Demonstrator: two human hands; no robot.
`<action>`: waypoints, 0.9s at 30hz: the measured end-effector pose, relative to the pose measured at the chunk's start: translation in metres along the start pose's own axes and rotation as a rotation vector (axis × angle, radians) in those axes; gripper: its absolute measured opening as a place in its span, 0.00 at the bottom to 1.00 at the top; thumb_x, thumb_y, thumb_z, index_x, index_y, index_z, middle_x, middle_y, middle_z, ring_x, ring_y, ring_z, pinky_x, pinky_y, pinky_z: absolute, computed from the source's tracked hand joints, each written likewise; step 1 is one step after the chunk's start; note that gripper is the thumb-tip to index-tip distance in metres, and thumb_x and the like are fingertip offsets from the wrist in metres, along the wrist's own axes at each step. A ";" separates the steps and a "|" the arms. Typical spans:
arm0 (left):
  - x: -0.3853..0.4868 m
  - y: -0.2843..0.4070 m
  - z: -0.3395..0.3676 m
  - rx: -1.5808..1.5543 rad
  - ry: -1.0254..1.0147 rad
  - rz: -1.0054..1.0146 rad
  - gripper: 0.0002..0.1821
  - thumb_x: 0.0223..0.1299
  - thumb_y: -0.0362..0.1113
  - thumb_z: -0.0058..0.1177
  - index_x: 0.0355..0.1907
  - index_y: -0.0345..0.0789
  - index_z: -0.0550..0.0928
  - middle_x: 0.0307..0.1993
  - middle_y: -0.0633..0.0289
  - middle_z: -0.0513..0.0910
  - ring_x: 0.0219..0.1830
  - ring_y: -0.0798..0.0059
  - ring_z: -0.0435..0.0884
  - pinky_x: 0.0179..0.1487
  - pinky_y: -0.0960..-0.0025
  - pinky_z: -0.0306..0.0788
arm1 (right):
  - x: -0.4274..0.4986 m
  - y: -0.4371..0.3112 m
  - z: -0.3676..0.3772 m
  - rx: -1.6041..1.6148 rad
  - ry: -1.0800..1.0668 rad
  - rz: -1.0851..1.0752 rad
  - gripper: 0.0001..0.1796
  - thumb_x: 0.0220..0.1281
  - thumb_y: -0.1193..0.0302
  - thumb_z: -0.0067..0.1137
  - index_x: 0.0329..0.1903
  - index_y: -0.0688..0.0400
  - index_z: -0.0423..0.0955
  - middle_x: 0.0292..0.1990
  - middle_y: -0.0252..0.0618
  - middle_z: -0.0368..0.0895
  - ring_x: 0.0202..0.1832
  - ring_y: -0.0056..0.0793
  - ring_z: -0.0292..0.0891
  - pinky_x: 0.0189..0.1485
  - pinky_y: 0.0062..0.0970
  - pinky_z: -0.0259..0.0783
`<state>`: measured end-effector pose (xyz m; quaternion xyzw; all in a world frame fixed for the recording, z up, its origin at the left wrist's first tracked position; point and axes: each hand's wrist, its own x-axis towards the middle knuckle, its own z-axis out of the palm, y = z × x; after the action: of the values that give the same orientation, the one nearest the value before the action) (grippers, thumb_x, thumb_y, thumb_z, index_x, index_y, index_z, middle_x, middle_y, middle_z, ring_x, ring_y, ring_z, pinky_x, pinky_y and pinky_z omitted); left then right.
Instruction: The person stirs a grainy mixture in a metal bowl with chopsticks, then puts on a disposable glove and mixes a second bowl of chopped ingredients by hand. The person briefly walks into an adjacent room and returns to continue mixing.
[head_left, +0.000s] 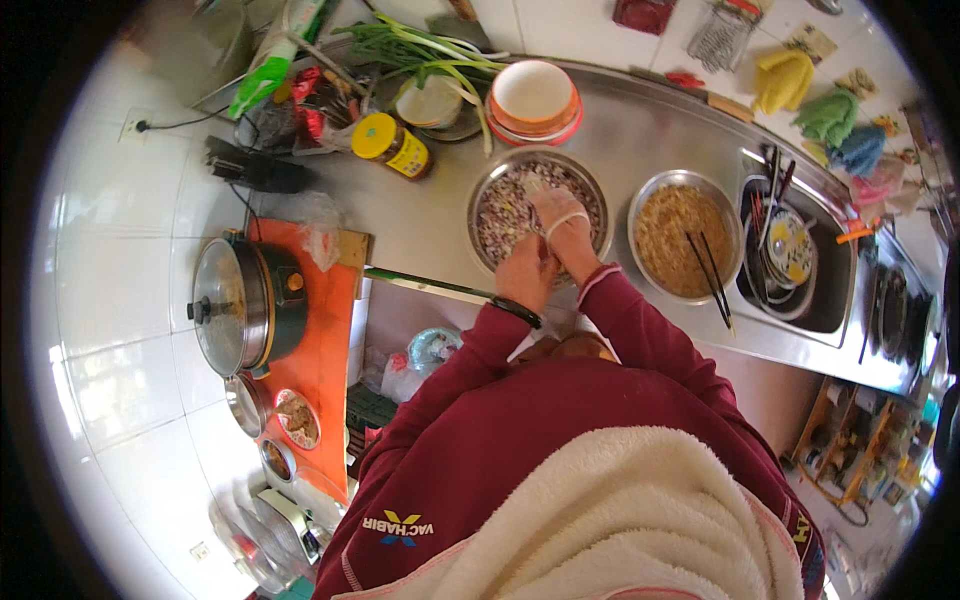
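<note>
A round stainless steel bowl (474, 217) holds a chopped mixture (504, 214) of purple and pale bits, perhaps onion or meat. My right hand (559, 214) reaches into it, seemingly in a clear plastic glove with a band at the wrist. Its fingertips blend into the mixture, so their grip is unclear. My left hand (525, 271), with a dark bracelet at the wrist, lies over the bowl's near side, close against the right hand. Its fingers are partly hidden. To the right stands a second steel bowl (637, 259) of brownish mash (675, 232), with dark chopsticks (709, 277) resting in it.
Stacked orange-rimmed bowls (534, 90), green onions (420, 45) and a yellow-lidded jar (390, 146) stand behind. The sink (832, 285) at right holds dishes (790, 247). An electric cooker (251, 307) occupies the orange board (330, 360) at left. The counter's front edge runs before me.
</note>
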<state>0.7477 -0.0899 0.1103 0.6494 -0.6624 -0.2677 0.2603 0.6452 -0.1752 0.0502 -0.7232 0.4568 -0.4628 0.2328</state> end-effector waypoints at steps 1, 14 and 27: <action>0.000 0.002 -0.004 -0.058 0.029 -0.011 0.13 0.56 0.35 0.56 0.42 0.33 0.75 0.34 0.46 0.82 0.36 0.46 0.81 0.38 0.52 0.74 | -0.002 -0.002 -0.001 -0.182 -0.124 0.031 0.19 0.54 0.73 0.55 0.51 0.59 0.76 0.36 0.49 0.80 0.44 0.46 0.78 0.48 0.40 0.71; 0.019 0.017 -0.039 -0.244 -0.063 0.075 0.16 0.55 0.31 0.59 0.48 0.31 0.78 0.37 0.59 0.81 0.32 0.74 0.78 0.37 0.71 0.73 | -0.012 -0.040 -0.027 -0.197 -0.431 0.409 0.08 0.50 0.69 0.63 0.36 0.53 0.79 0.39 0.43 0.78 0.43 0.42 0.75 0.46 0.38 0.68; 0.034 0.028 -0.022 0.564 -0.091 0.141 0.18 0.54 0.33 0.54 0.49 0.41 0.73 0.43 0.56 0.79 0.37 0.49 0.82 0.36 0.50 0.75 | -0.028 -0.047 -0.023 -0.489 -0.316 0.224 0.34 0.60 0.58 0.52 0.70 0.53 0.63 0.72 0.48 0.60 0.76 0.51 0.47 0.72 0.63 0.42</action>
<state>0.7423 -0.1240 0.1454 0.6357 -0.7653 -0.0831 0.0573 0.6418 -0.1268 0.0838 -0.7660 0.5894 -0.1926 0.1695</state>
